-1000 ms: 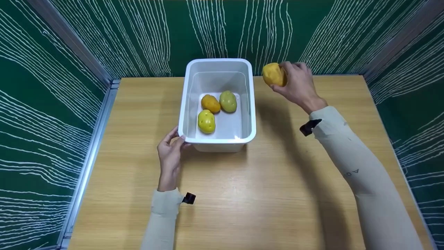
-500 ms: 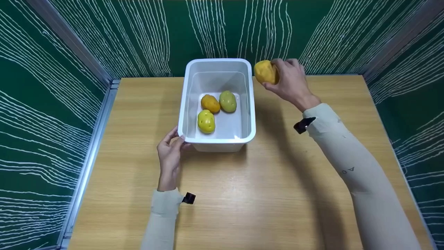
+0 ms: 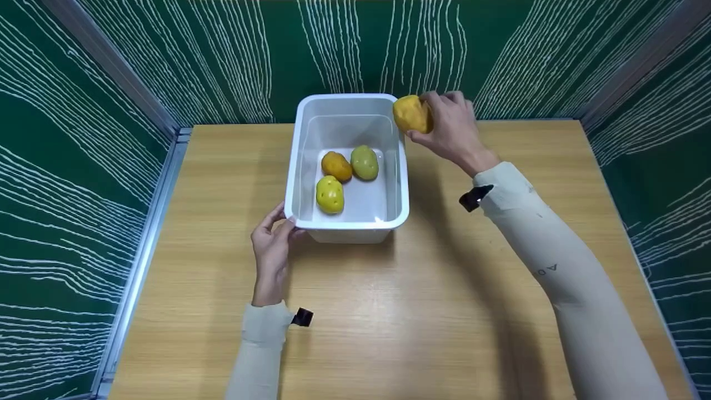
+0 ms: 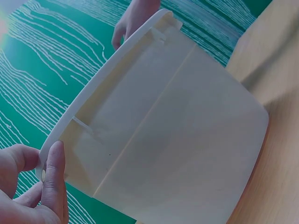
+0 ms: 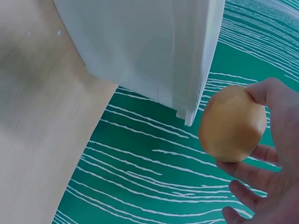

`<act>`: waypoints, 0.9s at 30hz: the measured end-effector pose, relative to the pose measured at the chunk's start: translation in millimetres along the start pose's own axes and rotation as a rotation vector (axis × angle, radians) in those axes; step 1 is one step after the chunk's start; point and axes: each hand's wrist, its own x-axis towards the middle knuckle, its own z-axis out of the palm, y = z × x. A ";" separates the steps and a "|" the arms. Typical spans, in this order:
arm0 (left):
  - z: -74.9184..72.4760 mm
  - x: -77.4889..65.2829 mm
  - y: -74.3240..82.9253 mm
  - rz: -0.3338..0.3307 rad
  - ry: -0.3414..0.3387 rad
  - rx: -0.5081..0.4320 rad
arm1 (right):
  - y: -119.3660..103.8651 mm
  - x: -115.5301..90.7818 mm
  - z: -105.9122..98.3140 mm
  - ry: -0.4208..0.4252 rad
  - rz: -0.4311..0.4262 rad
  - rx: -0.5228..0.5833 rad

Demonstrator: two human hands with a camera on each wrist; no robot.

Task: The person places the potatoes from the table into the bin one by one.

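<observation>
My right hand (image 3: 452, 126) grips a yellow, lumpy potato (image 3: 412, 114) between thumb and fingers, at the far right corner of a white plastic bin (image 3: 404, 183). In the right wrist view that potato (image 5: 232, 123) is beside the bin's rim, above the table. My left hand (image 3: 272, 244) pinches the bin's near left rim corner; the left wrist view shows thumb and fingers on the rim (image 4: 84, 95). Inside the bin lie an orange-yellow potato (image 3: 336, 166), a green potato (image 3: 365, 163) and a bright yellow potato (image 3: 330, 194) with dark spots.
The bin stands toward the back of a wooden table (image 3: 355, 322). Green walls (image 3: 383, 50) with white wavy lines enclose the back and sides. A metal frame rail (image 3: 147, 250) runs along the left table edge.
My right hand has moved left with the potato, from right of the bin to over its far right rim corner. My left hand and the bin stay nearly still.
</observation>
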 end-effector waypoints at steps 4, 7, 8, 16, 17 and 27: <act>-0.5 0.2 -0.9 0.013 -0.010 -0.012 | -5.8 2.1 1.9 0.001 -0.013 -0.004; 0.4 0.4 -0.7 0.008 -0.003 -0.011 | -10.4 3.9 2.8 -0.002 -0.018 -0.003; 0.6 0.5 -0.6 0.005 0.000 -0.012 | -12.0 4.3 3.0 -0.005 -0.020 -0.002; 1.5 -0.8 0.6 -0.004 0.011 -0.011 | -25.9 8.5 6.8 -0.019 -0.043 -0.011; 1.3 -0.7 0.4 -0.003 0.012 -0.009 | -27.5 9.1 7.5 -0.023 -0.043 -0.013; 0.3 0.0 0.4 0.001 0.009 0.001 | -42.0 13.5 14.2 -0.081 -0.055 -0.056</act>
